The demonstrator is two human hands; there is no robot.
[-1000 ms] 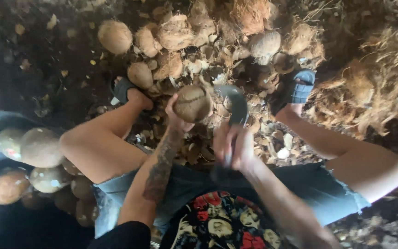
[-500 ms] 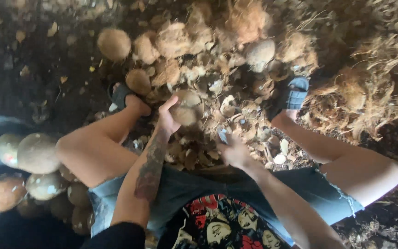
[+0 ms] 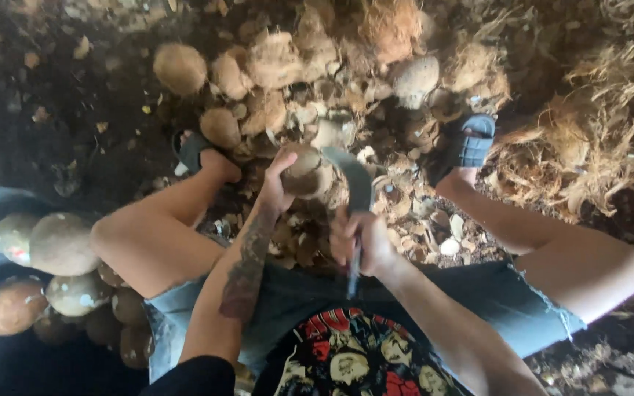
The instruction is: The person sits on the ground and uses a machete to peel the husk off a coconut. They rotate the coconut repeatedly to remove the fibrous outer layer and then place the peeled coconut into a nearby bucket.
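Observation:
I sit with my knees apart and look down between my legs. My left hand (image 3: pixel 277 187) grips a brown, partly peeled coconut (image 3: pixel 307 170) held out in front of me. My right hand (image 3: pixel 361 242) is closed around the handle of a curved blade (image 3: pixel 355 183), whose metal edge rests against the right side of the coconut. Both hands hover above a litter of shell chips.
A heap of husked coconuts (image 3: pixel 258 62) lies ahead. Fibrous husk (image 3: pixel 588 139) piles up at the right. Peeled pale coconuts (image 3: pixel 53 246) fill a container at my left. My feet wear sandals (image 3: pixel 471 143) on dark ground strewn with shell pieces (image 3: pixel 434 227).
The blade swung down and away from the coconut, then came back up against its right side. My left hand has kept hold of the coconut and lifted it a little.

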